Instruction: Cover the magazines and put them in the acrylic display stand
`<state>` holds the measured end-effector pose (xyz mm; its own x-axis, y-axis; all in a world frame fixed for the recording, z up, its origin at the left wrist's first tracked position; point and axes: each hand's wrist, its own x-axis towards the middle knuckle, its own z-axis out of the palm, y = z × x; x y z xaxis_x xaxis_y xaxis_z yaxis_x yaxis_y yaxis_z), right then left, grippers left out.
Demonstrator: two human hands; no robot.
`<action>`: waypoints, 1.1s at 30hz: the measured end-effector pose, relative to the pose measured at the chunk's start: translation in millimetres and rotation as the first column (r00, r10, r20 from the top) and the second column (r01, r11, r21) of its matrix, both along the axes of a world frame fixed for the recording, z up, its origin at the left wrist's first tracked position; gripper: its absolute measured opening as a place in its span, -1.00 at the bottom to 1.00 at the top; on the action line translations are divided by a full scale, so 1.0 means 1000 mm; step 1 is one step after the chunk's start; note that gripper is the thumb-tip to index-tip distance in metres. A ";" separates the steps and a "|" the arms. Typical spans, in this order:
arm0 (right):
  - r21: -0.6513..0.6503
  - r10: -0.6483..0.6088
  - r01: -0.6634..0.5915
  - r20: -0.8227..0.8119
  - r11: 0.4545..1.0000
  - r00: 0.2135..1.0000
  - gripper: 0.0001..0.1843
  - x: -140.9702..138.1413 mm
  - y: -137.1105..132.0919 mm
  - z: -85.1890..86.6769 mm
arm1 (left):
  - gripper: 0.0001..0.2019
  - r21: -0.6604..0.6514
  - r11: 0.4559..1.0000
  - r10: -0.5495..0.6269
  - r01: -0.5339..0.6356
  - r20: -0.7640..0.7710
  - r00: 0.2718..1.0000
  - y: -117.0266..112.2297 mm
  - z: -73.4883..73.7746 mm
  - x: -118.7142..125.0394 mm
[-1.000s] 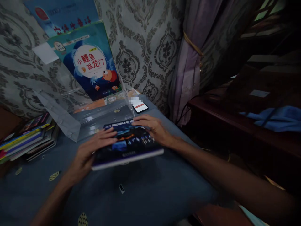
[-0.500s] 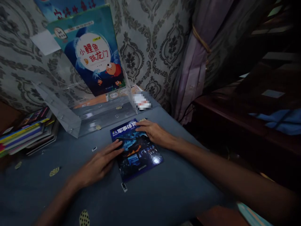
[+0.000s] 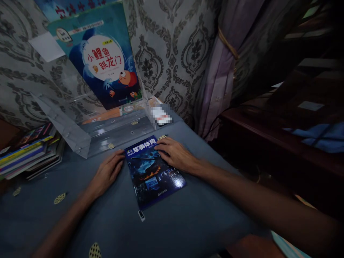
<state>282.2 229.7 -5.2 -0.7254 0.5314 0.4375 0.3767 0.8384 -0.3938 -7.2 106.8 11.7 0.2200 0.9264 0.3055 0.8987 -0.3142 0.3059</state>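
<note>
Dark blue book (image 3: 153, 172) lies flat, cover up, on the blue tablecloth (image 3: 188, 222), just in front of the clear plastic stand (image 3: 88, 139). Left hand (image 3: 107, 172) is flat and open, with its fingertips at the book's upper left edge, gripping nothing. Right hand (image 3: 174, 154) is palm down with fingers spread on the top right corner, resting rather than grasping. The book looks set down, not lifted and not in the stand. The stand holds a fish picture book (image 3: 104, 61). A book stack (image 3: 29, 154) sits at far left, and a phone (image 3: 161, 117) is beside the stand.

a dark blue book (image 3: 153, 173) lies flat on the blue tablecloth (image 3: 188, 222), left hand (image 3: 107, 172) beside it, right hand (image 3: 174, 156) on it.
</note>
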 end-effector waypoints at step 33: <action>-0.007 0.043 -0.043 -0.007 0.999 0.999 -0.75 0.002 0.002 0.001 | -0.62 0.036 0.944 -0.321 0.327 -0.125 0.939 0.102 -0.007 0.069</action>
<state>284.4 231.3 -4.2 -0.7446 0.5026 0.4394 0.3373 0.8512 -0.4022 61.8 209.3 4.3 0.5422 0.7816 0.3085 0.7736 -0.6076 0.1800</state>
